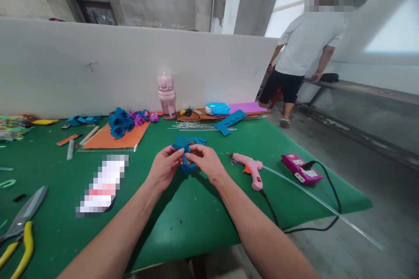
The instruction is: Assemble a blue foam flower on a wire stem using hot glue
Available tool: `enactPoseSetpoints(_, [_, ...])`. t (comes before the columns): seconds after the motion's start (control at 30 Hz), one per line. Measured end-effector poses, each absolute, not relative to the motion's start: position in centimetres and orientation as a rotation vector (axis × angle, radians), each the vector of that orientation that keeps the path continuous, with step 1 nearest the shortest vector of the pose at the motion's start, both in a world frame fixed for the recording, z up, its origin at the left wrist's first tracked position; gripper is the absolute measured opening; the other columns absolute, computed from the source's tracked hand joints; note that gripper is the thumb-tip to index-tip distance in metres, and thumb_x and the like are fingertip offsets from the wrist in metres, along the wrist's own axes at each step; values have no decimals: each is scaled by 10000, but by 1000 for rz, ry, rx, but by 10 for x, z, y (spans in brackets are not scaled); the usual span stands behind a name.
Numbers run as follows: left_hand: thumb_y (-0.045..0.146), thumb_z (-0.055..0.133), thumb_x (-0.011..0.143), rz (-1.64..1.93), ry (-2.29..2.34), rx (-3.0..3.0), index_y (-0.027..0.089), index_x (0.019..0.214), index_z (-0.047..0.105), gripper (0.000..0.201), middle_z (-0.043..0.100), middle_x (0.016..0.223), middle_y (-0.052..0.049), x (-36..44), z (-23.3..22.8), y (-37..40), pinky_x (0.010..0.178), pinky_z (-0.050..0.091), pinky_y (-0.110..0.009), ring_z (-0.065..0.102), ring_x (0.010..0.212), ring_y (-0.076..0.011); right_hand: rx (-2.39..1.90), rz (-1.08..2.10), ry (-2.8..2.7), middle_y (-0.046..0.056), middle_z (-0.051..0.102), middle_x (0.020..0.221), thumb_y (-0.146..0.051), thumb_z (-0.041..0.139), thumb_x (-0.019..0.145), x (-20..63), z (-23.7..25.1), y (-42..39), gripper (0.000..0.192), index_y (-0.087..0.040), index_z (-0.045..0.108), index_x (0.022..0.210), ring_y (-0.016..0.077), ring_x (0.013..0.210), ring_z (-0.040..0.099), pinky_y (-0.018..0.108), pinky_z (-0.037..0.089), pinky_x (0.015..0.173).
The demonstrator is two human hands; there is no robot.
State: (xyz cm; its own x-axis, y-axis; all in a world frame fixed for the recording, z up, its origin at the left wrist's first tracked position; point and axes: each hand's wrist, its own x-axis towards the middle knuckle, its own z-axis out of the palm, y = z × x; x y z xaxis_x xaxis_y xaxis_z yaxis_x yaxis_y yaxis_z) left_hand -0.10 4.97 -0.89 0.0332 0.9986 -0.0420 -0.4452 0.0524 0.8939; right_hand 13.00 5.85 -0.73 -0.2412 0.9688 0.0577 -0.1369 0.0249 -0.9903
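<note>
Both hands meet over the middle of the green table (183, 235). My left hand (165, 166) pinches a piece of blue felt (180, 143) between thumb and fingers. From the other side my right hand (205, 162) grips the same blue felt, its thumb and fingertips pressed together. More blue felt pieces (189, 168) lie just beneath and behind the fingers, partly hidden by them. To the right of my right hand rests a pink hot glue gun (250, 168) with a long clear glue stick (304, 192) in its back.
Yellow-handled scissors (28, 235) and a phone (103, 185) lie at left. Finished blue felt flowers (120, 122) sit on orange sheets (111, 139). Behind are thin wires (193, 126) and a pink bottle (166, 96). A purple power strip (301, 170) trails a cord. A person (304, 48) stands beyond.
</note>
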Motion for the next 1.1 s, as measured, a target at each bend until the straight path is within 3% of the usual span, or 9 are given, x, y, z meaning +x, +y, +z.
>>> enactPoseSetpoints(0.33, [245,722,589,1353,928,837,123,610,547,214,522,508,36,-1,-9,50,486,375,-174,469,467,-47,-980,1489,-1264,-23,594,622,-295,641,613,129,-7,57,207,-181,603,781,92,536,526,237,422,570])
enactPoseSetpoints(0.87, [280,716,590,1435,952,849,119,659,553,239,505,509,48,2,-9,50,459,354,-167,444,449,-40,-920,1395,-1358,-32,585,569,-289,613,647,126,-15,61,134,-180,587,722,101,520,534,243,439,573])
enactPoseSetpoints(1.1, [260,699,623,1337,853,873,131,743,553,229,564,612,19,1,-11,49,523,409,-195,519,534,-70,-1007,1421,-1242,-22,593,554,-306,601,677,126,-7,56,153,-156,575,693,82,498,531,200,387,498])
